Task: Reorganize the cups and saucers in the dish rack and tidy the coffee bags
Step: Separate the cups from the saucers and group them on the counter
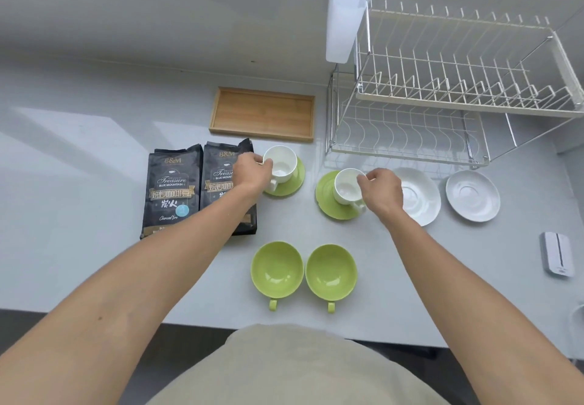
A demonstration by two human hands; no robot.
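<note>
Two white cups stand on green saucers on the counter. My left hand (252,172) pinches the rim of the left white cup (282,164), which sits on the left green saucer (297,180). My right hand (384,191) pinches the rim of the right white cup (346,188), which sits on the right green saucer (325,197). Two green cups (276,268) (331,272) stand side by side near the front edge. Two white saucers (420,196) (472,196) lie to the right. Two black coffee bags (172,189) (221,170) lie flat at the left; my left arm crosses the right one.
A two-tier wire dish rack (442,104) stands bare at the back right, with a white plastic holder (346,9) on its left end. A wooden tray (264,113) lies behind the cups. A small white device (557,253) rests at the right edge.
</note>
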